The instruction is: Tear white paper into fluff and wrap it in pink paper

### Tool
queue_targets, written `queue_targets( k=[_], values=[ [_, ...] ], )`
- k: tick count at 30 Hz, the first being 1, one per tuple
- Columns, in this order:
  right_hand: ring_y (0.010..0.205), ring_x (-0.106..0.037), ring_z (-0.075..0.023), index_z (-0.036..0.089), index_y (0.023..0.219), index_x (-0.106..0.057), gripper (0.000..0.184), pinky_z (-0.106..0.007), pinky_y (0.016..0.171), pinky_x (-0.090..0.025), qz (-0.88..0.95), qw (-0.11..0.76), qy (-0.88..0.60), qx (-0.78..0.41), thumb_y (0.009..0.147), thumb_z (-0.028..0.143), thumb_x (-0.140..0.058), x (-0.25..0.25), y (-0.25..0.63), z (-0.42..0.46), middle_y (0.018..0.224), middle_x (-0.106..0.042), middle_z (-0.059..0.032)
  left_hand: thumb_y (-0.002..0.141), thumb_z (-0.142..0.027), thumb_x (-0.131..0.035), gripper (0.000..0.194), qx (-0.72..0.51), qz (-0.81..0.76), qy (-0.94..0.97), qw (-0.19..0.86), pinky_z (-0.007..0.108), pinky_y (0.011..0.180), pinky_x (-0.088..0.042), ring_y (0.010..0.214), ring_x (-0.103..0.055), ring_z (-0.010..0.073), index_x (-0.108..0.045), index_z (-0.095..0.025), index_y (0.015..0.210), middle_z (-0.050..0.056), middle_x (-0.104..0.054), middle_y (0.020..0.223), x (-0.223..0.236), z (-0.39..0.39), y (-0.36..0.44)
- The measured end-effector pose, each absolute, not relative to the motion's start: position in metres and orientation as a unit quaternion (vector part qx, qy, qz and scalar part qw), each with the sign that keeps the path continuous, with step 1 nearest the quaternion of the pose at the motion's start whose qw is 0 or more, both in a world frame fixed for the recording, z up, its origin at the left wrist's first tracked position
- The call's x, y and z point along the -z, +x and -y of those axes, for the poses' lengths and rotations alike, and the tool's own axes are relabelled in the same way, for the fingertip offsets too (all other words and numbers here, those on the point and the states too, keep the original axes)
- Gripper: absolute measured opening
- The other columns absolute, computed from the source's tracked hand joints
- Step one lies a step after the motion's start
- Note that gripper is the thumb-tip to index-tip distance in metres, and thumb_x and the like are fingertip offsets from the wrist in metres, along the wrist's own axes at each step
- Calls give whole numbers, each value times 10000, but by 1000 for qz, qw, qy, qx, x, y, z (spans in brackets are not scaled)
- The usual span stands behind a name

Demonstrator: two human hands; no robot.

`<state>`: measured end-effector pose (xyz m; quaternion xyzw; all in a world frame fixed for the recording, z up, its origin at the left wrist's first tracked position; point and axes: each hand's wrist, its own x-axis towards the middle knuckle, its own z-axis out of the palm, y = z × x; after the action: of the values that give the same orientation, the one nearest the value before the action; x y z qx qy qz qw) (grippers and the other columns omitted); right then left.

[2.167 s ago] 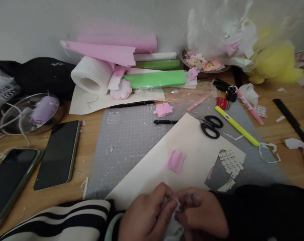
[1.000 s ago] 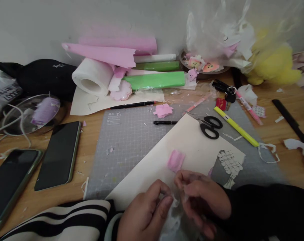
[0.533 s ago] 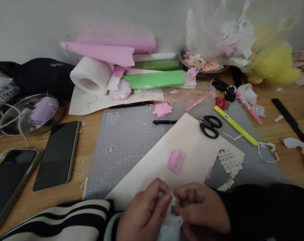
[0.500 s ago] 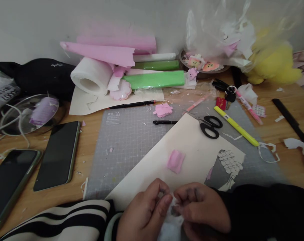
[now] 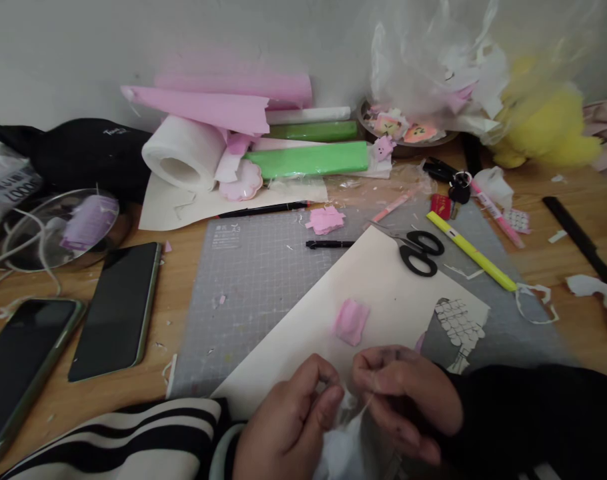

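At the bottom edge, my left hand (image 5: pixel 288 427) and my right hand (image 5: pixel 408 400) meet over a cream sheet of paper (image 5: pixel 378 287). Both pinch a small white, thin piece of material (image 5: pixel 351 417) between thumb and fingertips; what it is I cannot make out. A thin strand of it runs toward my right fingers. A small pink paper piece (image 5: pixel 351 321) lies on the cream sheet just beyond my hands. The sheet rests on a grey cutting mat (image 5: pixel 253 280).
Black scissors (image 5: pixel 418 250), a yellow pen (image 5: pixel 471 251), a black pen (image 5: pixel 330 244) and pink scraps (image 5: pixel 325 219) lie on the mat. Two phones (image 5: pixel 116 308) lie left. Pink, white and green paper rolls (image 5: pixel 308 159) and a plastic bag (image 5: pixel 433 60) stand behind.
My right hand has lifted slightly and drawn away from the left, stretching the white piece between them. Nothing else on the desk has moved.
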<state>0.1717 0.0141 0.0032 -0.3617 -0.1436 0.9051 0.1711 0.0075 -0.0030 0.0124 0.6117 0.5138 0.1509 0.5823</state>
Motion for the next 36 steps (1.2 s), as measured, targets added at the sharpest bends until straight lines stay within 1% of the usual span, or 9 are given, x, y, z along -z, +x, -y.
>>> queue_targets(
  k=[5,9,13,16,19,25,28,31,36],
  values=[
    [184,-289,-51,176,487,-320,280,-149,209,-199,139,248,-353,-892,635,346,-486,-1,174,-20,261,-352,76,821,-304,-319,173,-143,-514,617,578,184,438,-297,448,-369,91,-412,-193,727,-60,-385,491,-12,3,8],
    [215,-356,-49,159,612,-397,220,-129,226,-249,206,194,-420,-862,641,339,-520,-3,169,-12,339,-465,68,823,-298,-317,183,-155,-510,621,575,190,499,-338,516,-432,102,-424,-190,722,-36,-456,555,-14,2,6],
    [230,-353,-31,159,710,-418,145,-120,261,-272,283,126,-448,-839,647,245,-516,-4,162,1,371,-480,82,829,-283,-311,187,-170,-506,615,581,192,534,-354,553,-466,104,-429,-189,720,-23,-500,602,-16,3,8],
    [268,-339,-9,148,634,-434,95,-112,295,-255,350,79,-507,-784,620,181,-522,-4,158,7,373,-429,92,828,-278,-312,179,-164,-514,618,571,193,534,-353,553,-468,104,-421,-190,718,-24,-499,598,-15,4,8],
    [292,-302,10,147,501,-378,185,-102,298,-203,397,69,-574,-713,611,159,-526,-4,155,8,346,-347,100,827,-297,-303,186,-145,-511,634,561,192,498,-346,517,-452,106,-415,-191,721,-31,-475,558,-12,5,7],
    [223,-358,-40,161,674,-419,20,-119,248,-248,316,25,-484,-816,670,169,-437,-8,163,-4,337,-442,96,828,-296,-283,190,-140,-502,652,552,188,489,-356,504,-467,106,-414,-194,736,-26,-493,556,-13,3,5],
    [221,-329,-25,152,737,-452,84,-112,243,-254,313,10,-456,-833,661,172,-482,-13,165,-8,359,-445,104,825,-300,-288,187,-129,-487,649,570,191,501,-369,530,-506,113,-415,-190,742,-11,-534,586,-14,3,6],
    [222,-322,-20,138,684,-465,71,-109,237,-253,301,-4,-451,-840,674,204,-489,-17,165,-9,345,-440,92,824,-313,-286,196,-109,-493,658,559,205,508,-371,545,-523,127,-421,-188,755,-2,-548,592,-13,3,7],
    [176,-287,-35,156,583,-427,146,-119,199,-219,242,52,-437,-865,639,272,-496,-8,166,-11,266,-394,92,827,-320,-272,212,-109,-501,670,538,205,475,-355,501,-498,123,-421,-190,753,-15,-523,549,-11,5,6]
  ],
)
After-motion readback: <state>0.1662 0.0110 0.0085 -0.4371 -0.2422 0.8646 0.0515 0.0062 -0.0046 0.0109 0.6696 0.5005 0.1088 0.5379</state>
